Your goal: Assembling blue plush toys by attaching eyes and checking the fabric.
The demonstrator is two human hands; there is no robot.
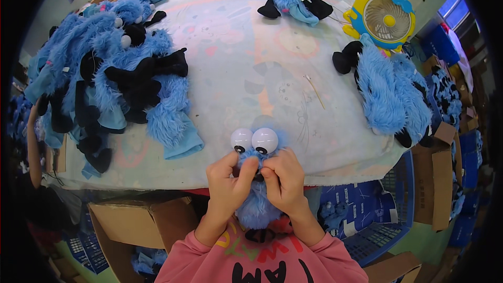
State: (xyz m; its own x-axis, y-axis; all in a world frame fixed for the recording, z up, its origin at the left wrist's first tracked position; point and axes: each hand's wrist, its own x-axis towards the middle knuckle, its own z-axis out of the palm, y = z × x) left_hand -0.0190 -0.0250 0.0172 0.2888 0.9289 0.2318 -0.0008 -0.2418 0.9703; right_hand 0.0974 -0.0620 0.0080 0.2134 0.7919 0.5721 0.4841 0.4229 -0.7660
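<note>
At the near edge of the table I hold a blue furry plush toy [258, 209] with two bulging white eyes. My left hand [228, 179] pinches it just below the eye on the left. From the other side my right hand [284, 179] grips the same fur, its thumb and fingers pressed together. The two thumbs almost meet under the eyes. What lies between the fingertips is hidden. The toy's lower fur hangs down in front of my pink top.
A large heap of blue and black plush skins [120, 68] covers the table's left. More plush pieces lie at the back [293, 2] and right [385, 94], near a yellow fan [386, 18]. A thin stick [315, 92] rests mid-table. Cardboard boxes [131, 222] and a blue crate [387, 230] stand below.
</note>
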